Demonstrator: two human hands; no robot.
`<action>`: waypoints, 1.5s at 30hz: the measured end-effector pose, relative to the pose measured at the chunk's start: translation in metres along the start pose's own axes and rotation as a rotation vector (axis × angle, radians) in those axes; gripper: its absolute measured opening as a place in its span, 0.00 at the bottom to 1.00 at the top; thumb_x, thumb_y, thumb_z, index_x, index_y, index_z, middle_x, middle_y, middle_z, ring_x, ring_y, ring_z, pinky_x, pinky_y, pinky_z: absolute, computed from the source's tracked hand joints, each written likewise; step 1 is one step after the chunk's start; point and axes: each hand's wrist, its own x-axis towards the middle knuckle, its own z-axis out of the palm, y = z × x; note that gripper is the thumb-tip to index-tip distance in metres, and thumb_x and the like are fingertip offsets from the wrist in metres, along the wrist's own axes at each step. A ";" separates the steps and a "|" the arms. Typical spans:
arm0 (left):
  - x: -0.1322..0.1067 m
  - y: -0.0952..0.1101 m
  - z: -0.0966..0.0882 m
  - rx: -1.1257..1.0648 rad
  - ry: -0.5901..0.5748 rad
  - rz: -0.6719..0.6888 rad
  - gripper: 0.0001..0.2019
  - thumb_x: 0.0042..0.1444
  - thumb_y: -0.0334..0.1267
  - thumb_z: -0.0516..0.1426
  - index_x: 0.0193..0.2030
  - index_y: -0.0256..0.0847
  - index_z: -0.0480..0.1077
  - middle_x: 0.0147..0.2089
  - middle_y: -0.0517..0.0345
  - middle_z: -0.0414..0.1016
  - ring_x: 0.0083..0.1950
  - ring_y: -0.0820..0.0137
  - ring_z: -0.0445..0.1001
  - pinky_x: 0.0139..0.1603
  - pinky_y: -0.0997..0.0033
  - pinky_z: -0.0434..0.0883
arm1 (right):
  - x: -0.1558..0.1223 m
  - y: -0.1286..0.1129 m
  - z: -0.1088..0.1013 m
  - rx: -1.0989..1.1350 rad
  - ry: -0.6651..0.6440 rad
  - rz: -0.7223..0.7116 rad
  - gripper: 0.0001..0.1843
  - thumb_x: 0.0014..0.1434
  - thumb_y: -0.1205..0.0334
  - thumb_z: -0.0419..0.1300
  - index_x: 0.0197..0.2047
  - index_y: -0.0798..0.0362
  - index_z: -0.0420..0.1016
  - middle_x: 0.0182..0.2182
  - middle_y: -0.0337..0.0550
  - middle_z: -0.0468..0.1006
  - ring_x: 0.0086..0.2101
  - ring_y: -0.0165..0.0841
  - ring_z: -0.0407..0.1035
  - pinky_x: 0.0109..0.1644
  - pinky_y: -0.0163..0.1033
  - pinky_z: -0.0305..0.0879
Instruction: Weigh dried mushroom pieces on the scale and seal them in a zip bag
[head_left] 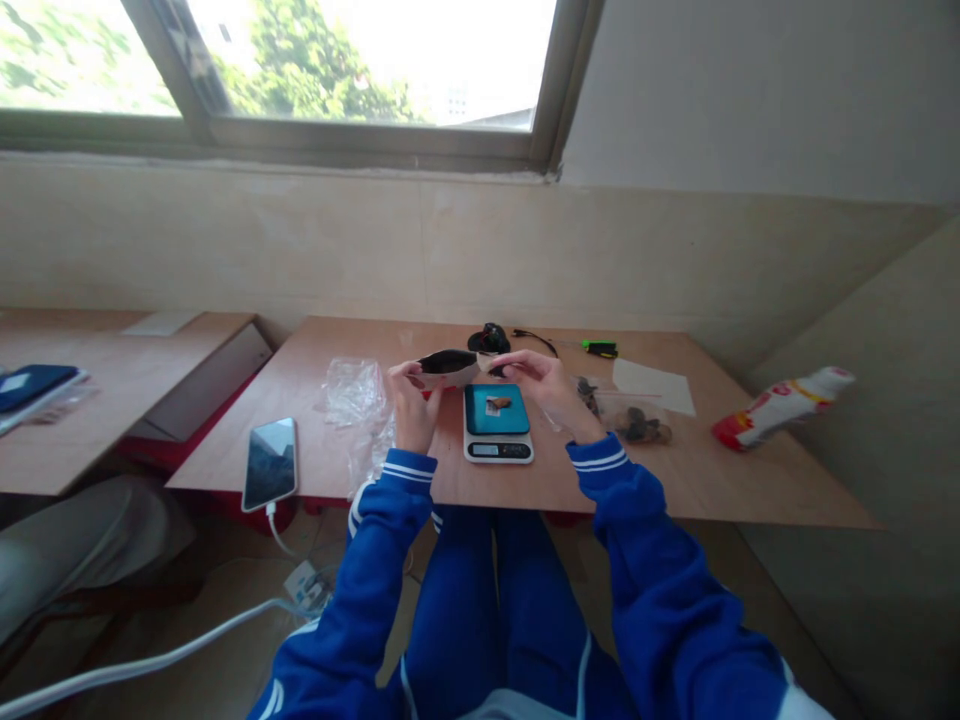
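An open-mouthed pale paper pouch (pixel 448 379) with a dark inside is held up just behind a kitchen scale. My left hand (pixel 414 405) grips its left end between thumb and fingers. At the pouch's right end, my right hand (pixel 546 385) has its fingers closed on the edge; a small dark patch shows beneath the fingertips, too small to name. Below the hands stands the white kitchen scale (pixel 498 452) with a blue top plate. A small brown piece (pixel 501 402) lies on that plate, beside or on a small pale label. The display is too small to read.
Clear plastic bags (pixel 355 393) lie left, near a charging phone (pixel 271 462). Right are a bag of brown lumps (pixel 637 425), white paper (pixel 654 387) and a tilted bottle (pixel 781 408). Behind lie a black object (pixel 489 338), a cable and a green-handled screwdriver (pixel 599 348).
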 end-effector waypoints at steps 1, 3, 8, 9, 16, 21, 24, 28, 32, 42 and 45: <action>0.004 -0.001 0.000 0.002 -0.011 -0.006 0.19 0.53 0.35 0.60 0.48 0.41 0.57 0.44 0.56 0.61 0.35 0.74 0.65 0.40 0.68 0.69 | -0.007 0.008 -0.004 -0.060 0.012 0.014 0.13 0.59 0.54 0.61 0.44 0.50 0.78 0.44 0.44 0.80 0.44 0.35 0.74 0.49 0.41 0.71; 0.011 -0.004 0.000 0.002 -0.030 -0.004 0.18 0.54 0.35 0.60 0.48 0.41 0.58 0.43 0.56 0.60 0.35 0.74 0.64 0.41 0.67 0.69 | -0.020 0.027 -0.008 -0.253 -0.016 0.023 0.11 0.60 0.57 0.59 0.42 0.51 0.79 0.43 0.45 0.80 0.44 0.36 0.74 0.50 0.43 0.70; 0.014 -0.003 0.001 0.019 -0.049 0.006 0.18 0.54 0.36 0.60 0.48 0.40 0.58 0.44 0.55 0.60 0.35 0.74 0.64 0.42 0.66 0.69 | -0.039 0.078 0.011 -0.765 -0.191 -0.055 0.13 0.62 0.70 0.55 0.44 0.52 0.79 0.48 0.48 0.78 0.52 0.39 0.70 0.57 0.46 0.66; 0.014 -0.003 0.000 0.021 -0.053 0.005 0.18 0.54 0.36 0.60 0.48 0.40 0.58 0.44 0.55 0.60 0.35 0.74 0.64 0.42 0.66 0.69 | -0.041 0.086 0.016 -0.839 -0.227 -0.079 0.14 0.61 0.72 0.54 0.45 0.52 0.79 0.50 0.48 0.77 0.53 0.39 0.68 0.59 0.46 0.64; 0.014 -0.001 -0.005 0.032 -0.090 0.005 0.19 0.54 0.40 0.60 0.49 0.40 0.58 0.45 0.54 0.61 0.36 0.73 0.65 0.41 0.66 0.69 | -0.045 0.101 0.021 -0.918 -0.264 -0.127 0.13 0.61 0.63 0.58 0.47 0.53 0.78 0.52 0.50 0.75 0.56 0.43 0.65 0.63 0.53 0.59; 0.014 0.001 -0.006 0.042 -0.103 -0.027 0.21 0.54 0.45 0.60 0.49 0.39 0.59 0.46 0.53 0.62 0.36 0.73 0.66 0.39 0.68 0.69 | -0.053 0.084 0.004 -0.629 -0.086 -0.008 0.18 0.67 0.56 0.50 0.52 0.51 0.76 0.55 0.48 0.74 0.56 0.39 0.66 0.62 0.49 0.60; 0.014 0.001 -0.006 0.048 -0.113 -0.026 0.21 0.55 0.46 0.60 0.49 0.38 0.59 0.46 0.52 0.61 0.37 0.73 0.66 0.40 0.67 0.69 | -0.059 0.081 -0.009 -0.398 0.095 0.096 0.22 0.67 0.52 0.46 0.52 0.52 0.75 0.53 0.48 0.75 0.54 0.38 0.68 0.61 0.48 0.61; 0.012 0.001 -0.006 0.063 -0.109 -0.028 0.20 0.55 0.45 0.59 0.49 0.38 0.59 0.46 0.52 0.61 0.37 0.73 0.65 0.42 0.66 0.69 | -0.069 0.094 -0.021 -0.154 0.190 0.275 0.25 0.59 0.46 0.57 0.52 0.54 0.75 0.50 0.51 0.77 0.51 0.42 0.70 0.57 0.49 0.65; 0.012 0.000 -0.006 0.059 -0.104 -0.015 0.20 0.55 0.44 0.59 0.49 0.39 0.59 0.46 0.53 0.61 0.36 0.73 0.65 0.42 0.65 0.69 | -0.076 0.114 -0.025 -0.061 0.173 0.344 0.25 0.54 0.46 0.62 0.49 0.55 0.75 0.47 0.52 0.79 0.47 0.42 0.73 0.53 0.49 0.68; 0.013 0.002 -0.008 0.077 -0.125 -0.005 0.18 0.56 0.41 0.58 0.49 0.39 0.58 0.46 0.53 0.61 0.37 0.72 0.65 0.41 0.66 0.69 | -0.060 0.127 -0.034 -0.631 0.114 0.169 0.14 0.60 0.56 0.57 0.45 0.51 0.78 0.50 0.51 0.72 0.52 0.42 0.64 0.58 0.51 0.59; 0.013 0.003 -0.008 0.077 -0.129 -0.007 0.17 0.56 0.41 0.58 0.49 0.39 0.58 0.46 0.53 0.61 0.37 0.72 0.65 0.41 0.66 0.69 | -0.042 0.123 -0.023 -0.751 0.027 0.100 0.16 0.62 0.59 0.55 0.50 0.52 0.75 0.49 0.51 0.71 0.51 0.41 0.63 0.57 0.48 0.59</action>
